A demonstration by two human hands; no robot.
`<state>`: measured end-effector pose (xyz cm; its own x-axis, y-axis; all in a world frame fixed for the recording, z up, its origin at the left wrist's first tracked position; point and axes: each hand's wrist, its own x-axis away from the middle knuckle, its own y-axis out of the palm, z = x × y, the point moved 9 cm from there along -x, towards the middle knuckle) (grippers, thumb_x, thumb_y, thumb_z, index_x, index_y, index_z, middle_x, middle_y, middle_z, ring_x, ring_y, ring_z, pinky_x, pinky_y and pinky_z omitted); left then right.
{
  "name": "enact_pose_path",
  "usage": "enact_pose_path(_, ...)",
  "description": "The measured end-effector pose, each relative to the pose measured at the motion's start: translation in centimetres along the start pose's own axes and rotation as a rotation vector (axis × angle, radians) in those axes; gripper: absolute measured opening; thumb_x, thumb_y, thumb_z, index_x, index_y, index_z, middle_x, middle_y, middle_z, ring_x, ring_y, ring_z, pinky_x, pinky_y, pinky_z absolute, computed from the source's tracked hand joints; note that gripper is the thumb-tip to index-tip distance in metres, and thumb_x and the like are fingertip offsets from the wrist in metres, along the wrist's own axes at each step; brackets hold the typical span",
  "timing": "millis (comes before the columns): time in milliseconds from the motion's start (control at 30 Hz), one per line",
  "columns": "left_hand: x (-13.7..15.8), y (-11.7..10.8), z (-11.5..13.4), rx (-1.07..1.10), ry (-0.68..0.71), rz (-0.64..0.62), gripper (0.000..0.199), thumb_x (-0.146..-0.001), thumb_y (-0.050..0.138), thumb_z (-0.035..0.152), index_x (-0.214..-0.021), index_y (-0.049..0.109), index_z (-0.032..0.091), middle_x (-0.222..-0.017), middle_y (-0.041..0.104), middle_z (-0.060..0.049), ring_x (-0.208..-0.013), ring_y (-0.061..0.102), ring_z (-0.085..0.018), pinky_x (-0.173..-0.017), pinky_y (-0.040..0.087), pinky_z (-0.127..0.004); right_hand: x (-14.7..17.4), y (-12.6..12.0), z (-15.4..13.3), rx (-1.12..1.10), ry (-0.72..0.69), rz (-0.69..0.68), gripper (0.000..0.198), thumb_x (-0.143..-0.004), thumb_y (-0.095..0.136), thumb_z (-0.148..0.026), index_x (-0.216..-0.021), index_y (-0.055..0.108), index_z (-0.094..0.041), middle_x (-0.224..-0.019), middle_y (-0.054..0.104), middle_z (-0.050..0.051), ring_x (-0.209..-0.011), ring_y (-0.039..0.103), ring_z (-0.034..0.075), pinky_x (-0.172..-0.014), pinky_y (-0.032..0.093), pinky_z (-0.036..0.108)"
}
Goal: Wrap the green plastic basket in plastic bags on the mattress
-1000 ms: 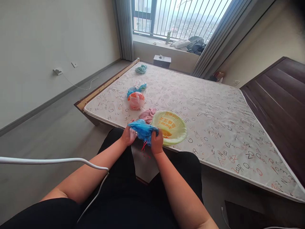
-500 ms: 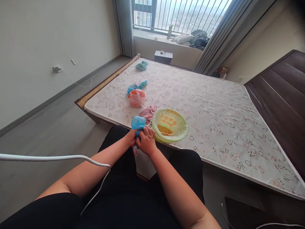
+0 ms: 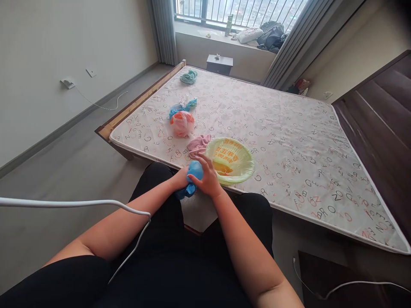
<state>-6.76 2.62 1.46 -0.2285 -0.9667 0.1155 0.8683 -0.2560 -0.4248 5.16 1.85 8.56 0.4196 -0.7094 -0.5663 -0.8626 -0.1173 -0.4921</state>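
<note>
Both hands meet at the near edge of the mattress (image 3: 289,141), closed together on a blue bag (image 3: 192,177) bunched into a tight wad. Left hand (image 3: 181,179): mostly hidden behind the wad, grip wrapped around its lower part. Right hand (image 3: 208,179): fingers curled over the top and right side, index finger raised toward the bowl. Bag sits between the palms, just off the mattress edge, above the lap.

Green bowl (image 3: 230,160) on the mattress, just right of the hands, orange print inside. Pink cloth (image 3: 198,143) touching the bowl's left rim. Farther back: an orange-and-white bundle (image 3: 182,123) with a blue-and-white bundle (image 3: 181,107) just behind it. Teal bundle (image 3: 188,76) near the far corner. White cable (image 3: 80,205) crosses the left forearm.
</note>
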Motion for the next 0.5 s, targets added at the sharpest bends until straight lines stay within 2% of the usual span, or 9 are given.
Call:
enact_pose_path(100,0.3,1.6,1.5,-0.242,0.102,-0.081,0.013,-0.091,0.066,0.020,-0.099,0.076,0.022,-0.107,0.079,-0.007,-0.110,0.073,-0.024,-0.106,0.054,-0.033,-0.1,0.9,0.8,-0.015,0.059,-0.089,0.037,-0.095,0.070,-0.030,-0.131,0.064,-0.023,-0.133,0.067,0.014,-0.127,0.065,0.029,-0.116,0.053,0.050)
enact_pose_path(200,0.4,2.5,2.4,-0.463,0.185,-0.112,0.025,-0.098,0.057,0.017,-0.115,0.076,0.018,-0.115,0.079,-0.010,-0.114,0.073,-0.023,-0.105,0.052,-0.029,0.0,0.9,1.9,0.016,0.162,-0.070,0.021,-0.094,0.067,-0.025,-0.115,0.070,-0.020,-0.120,0.069,0.012,-0.116,0.067,0.027,-0.111,0.054,0.045)
enact_pose_path(300,0.4,3.3,2.4,-0.609,0.222,-0.176,0.032,-0.102,0.054,0.018,-0.127,0.074,0.017,-0.118,0.079,-0.012,-0.114,0.073,-0.024,-0.103,0.054,-0.030,0.3,0.7,2.9,0.044,0.276,-0.044,0.015,-0.092,0.068,-0.028,-0.106,0.070,-0.022,-0.111,0.070,0.010,-0.109,0.067,0.027,-0.105,0.055,0.044)
enact_pose_path(367,0.5,3.6,2.1,-0.702,0.216,-0.208,0.033,-0.102,0.052,0.017,-0.128,0.073,0.014,-0.118,0.078,-0.015,-0.113,0.073,-0.027,-0.100,0.055,-0.034,0.5,0.5,3.4,0.060,0.359,-0.010,0.012,-0.091,0.068,-0.032,-0.100,0.068,-0.024,-0.107,0.069,0.009,-0.105,0.067,0.027,-0.102,0.055,0.044)
enact_pose_path(500,1.0,3.3,1.8,-0.788,0.145,-0.147,0.034,-0.101,0.052,0.017,-0.126,0.074,0.011,-0.114,0.079,-0.020,-0.103,0.076,-0.031,-0.090,0.058,-0.039,1.0,0.0,4.4,0.027,0.540,0.079,0.015,-0.089,0.066,-0.039,-0.085,0.061,-0.025,-0.093,0.068,0.006,-0.094,0.065,0.026,-0.094,0.054,0.042)
